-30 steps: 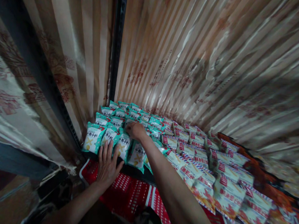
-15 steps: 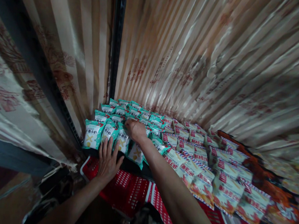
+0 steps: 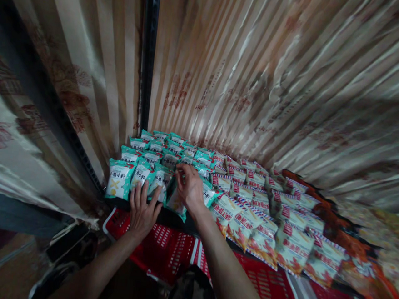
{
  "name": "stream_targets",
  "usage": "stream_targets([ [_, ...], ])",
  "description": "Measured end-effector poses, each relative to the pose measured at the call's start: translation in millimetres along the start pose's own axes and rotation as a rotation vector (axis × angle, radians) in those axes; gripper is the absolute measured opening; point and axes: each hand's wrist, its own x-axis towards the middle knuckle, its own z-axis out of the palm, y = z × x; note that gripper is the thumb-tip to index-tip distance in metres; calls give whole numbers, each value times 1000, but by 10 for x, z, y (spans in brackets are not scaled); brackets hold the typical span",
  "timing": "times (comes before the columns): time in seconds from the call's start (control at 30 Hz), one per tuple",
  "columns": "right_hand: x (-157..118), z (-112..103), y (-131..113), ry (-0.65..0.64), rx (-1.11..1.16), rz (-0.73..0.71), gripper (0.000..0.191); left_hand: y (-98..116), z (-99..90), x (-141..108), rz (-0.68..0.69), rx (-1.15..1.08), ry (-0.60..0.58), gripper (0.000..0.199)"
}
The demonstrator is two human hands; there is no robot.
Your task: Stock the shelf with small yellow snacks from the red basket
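Rows of small teal-and-white snack bags (image 3: 118,178) stand upright at the front left of a dark shelf. My left hand (image 3: 143,211) rests with spread fingers against the lower fronts of two front-row bags. My right hand (image 3: 190,187) is over the front row, to the right of my left one, its fingers curled at the top of a teal bag (image 3: 177,201) that it partly covers. Whether the fingertips grip that bag is hard to make out. White bags with red print and striped edges (image 3: 293,247) stand in rows to the right.
Orange-and-black packages (image 3: 358,265) lie at the far right. Red perforated baskets (image 3: 172,252) are below the shelf edge. Striped, creased sheeting (image 3: 199,54) hangs behind, with a dark metal post (image 3: 147,59) at the back left corner and another dark post along the left.
My right hand has come nearer, from the second row down to the front row. The left hand stays on the front bags. The view has shifted slightly.
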Motion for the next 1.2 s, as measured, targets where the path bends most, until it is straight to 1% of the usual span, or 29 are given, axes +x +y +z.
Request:
stream_targets([
  [0.07, -305, -48, 27, 119, 19, 85, 21, -2, 6, -13, 3, 0, 4, 50],
  [0.13, -622, -38, 61, 174, 4, 175, 21, -3, 12, -25, 7, -3, 11, 50],
  [0.2, -891, 23, 93, 171, -29, 232, 21, -1, 16, -32, 11, -7, 15, 51],
  [0.3, -1114, 160, 131, 120, -27, 215, 28, 8, 12, -36, 17, -6, 19, 52],
  [0.37, -1140, 233, 155, 106, -16, 179, 33, 12, 8, -38, 20, -6, 21, 53],
  [0.47, -1087, 271, 189, 89, 11, 149, 34, 8, 10, -42, 28, -9, 21, 55],
  [0.57, -1052, 255, 210, 81, 43, 165, 33, -3, 17, -45, 46, -8, 22, 60],
  [0.7, -1102, 251, 225, 63, 64, 182, 37, 19, 1, -54, 82, -9, 34, 65],
  [0.8, -1149, 269, 248, 46, 89, 180, 44, 95, -19, -90, 147, -50, 44, 64],
  [0.93, -1196, 249, 273, 37, 120, 179, 46, 240, -11, -171, 257, -107, -31, 56],
  [1.0, -1241, 201, 273, 35, 130, 173, 44, 304, 1, -200, 279, -120, -59, 53],
  [1.1, -1348, 106, 281, 82, 91, 179, 42, 385, 2, -207, 261, -128, -63, 49],
  [1.2, -1444, 29, 330, 171, 17, 236, 41, 471, -19, -192, 245, -135, -46, 45],
])
